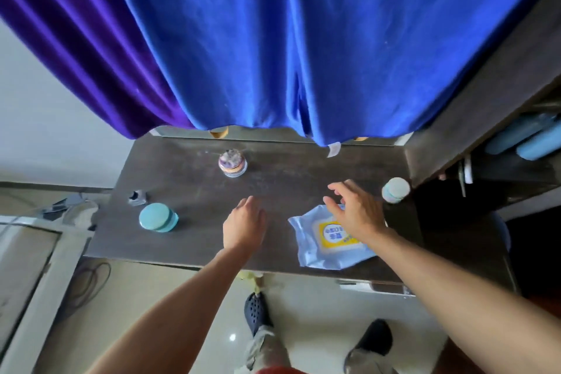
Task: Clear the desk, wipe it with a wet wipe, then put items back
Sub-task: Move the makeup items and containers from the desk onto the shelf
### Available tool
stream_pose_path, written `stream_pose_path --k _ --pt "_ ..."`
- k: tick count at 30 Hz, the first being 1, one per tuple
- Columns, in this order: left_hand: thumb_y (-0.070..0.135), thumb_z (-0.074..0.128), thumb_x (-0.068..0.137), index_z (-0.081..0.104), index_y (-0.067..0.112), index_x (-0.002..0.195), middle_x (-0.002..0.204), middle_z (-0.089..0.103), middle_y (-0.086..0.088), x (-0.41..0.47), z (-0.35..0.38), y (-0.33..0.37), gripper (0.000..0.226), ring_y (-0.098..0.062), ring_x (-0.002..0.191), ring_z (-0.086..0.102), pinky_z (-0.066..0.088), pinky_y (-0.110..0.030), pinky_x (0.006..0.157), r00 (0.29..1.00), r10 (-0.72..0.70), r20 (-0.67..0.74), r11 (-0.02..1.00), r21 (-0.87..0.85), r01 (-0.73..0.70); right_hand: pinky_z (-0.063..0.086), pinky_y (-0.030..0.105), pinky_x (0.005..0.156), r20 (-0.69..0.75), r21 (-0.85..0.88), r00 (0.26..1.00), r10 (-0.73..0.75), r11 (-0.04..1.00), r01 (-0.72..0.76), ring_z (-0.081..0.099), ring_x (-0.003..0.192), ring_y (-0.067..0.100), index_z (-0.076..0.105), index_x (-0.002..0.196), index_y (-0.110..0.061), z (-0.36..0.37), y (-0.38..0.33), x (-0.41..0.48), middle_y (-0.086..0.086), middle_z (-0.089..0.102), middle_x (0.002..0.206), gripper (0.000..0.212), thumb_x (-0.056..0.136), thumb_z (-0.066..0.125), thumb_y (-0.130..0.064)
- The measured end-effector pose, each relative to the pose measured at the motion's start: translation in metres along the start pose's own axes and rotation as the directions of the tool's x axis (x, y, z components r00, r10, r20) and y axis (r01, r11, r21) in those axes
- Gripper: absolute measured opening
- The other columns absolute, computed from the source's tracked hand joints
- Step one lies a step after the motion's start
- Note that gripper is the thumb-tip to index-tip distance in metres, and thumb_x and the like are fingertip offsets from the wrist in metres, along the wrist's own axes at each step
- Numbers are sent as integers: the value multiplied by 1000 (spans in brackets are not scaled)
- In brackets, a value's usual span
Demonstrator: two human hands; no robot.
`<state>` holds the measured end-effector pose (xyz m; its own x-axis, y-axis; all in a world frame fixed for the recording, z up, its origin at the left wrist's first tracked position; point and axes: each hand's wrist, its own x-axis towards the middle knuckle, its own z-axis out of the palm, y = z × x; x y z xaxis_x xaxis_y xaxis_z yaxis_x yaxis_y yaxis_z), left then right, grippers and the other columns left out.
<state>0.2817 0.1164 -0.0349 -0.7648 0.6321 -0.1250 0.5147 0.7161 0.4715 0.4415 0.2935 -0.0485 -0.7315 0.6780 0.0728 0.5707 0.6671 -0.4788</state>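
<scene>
A dark wooden desk [291, 173] fills the middle of the view. On it lie a pale blue pack of wet wipes [321, 249] with a yellow label, a teal round jar [158, 217], a small purple-topped jar [232, 162], a pale bottle [395, 190] at the right edge and a tiny dark bottle [137, 197]. My left hand [244, 226] hovers flat over the desk's middle, fingers relaxed, holding nothing. My right hand [353, 211] is spread above the far end of the wipes pack, fingers straight, not gripping it.
A blue and purple curtain [273, 39] hangs over the desk's back edge. A dark cabinet [485, 106] with blue rolls stands at the right. Below the desk's front edge are the tiled floor and my feet in dark clogs [258, 310].
</scene>
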Motion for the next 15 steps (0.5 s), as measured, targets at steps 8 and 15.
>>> stream_pose_path --k 8,15 --pt "21 51 90 58 8 99 101 60 -11 37 -76 -122 17 -35 90 59 48 -42 69 999 -13 -42 1000 11 13 52 37 64 71 -5 997 -43 999 43 64 80 21 63 105 -25 75 -128 49 -4 62 94 28 82 63 -41" --pt "24 55 89 59 13 106 108 58 -5 47 -111 -190 21 -28 99 57 48 -38 72 975 -169 -145 985 13 173 50 33 67 207 30 959 -192 981 190 64 84 18 63 109 -24 116 -205 77 -8 64 106 35 80 66 -43"
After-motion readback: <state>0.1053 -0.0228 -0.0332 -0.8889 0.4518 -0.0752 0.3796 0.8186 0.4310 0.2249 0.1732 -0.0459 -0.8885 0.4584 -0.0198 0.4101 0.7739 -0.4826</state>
